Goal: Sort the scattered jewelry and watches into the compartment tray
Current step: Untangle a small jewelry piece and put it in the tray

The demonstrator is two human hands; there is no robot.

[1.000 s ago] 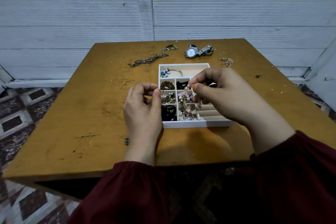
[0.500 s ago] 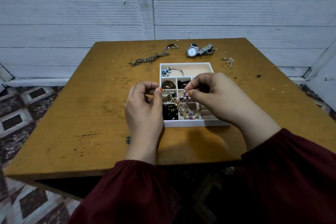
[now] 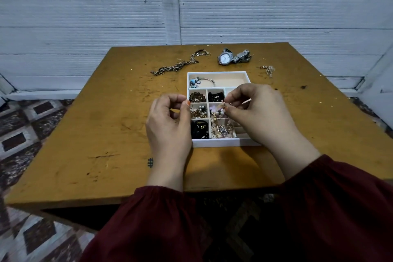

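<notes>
A white compartment tray [image 3: 217, 143] sits mid-table, its small cells filled with beads, chains and dark pieces; a bangle with blue charms [image 3: 201, 81] lies in the long top cell. My left hand [image 3: 170, 121] pinches a small thin ring [image 3: 190, 101] at the tray's left edge. My right hand [image 3: 257, 112] pinches a beaded piece [image 3: 221, 110] that trails down into the middle cells. Beyond the tray lie a long bronze chain [image 3: 176, 65], two silver watches [image 3: 232, 57] and a small gold chain piece [image 3: 269, 69].
The brown wooden table [image 3: 89, 130] stands against a white slatted wall. Patterned floor tiles show to the left. My dark red sleeves cover the table's near edge. The tray's right side is hidden under my right hand.
My right hand has lowered the beaded piece toward the middle cells. My left hand has held almost still beside the tray.
</notes>
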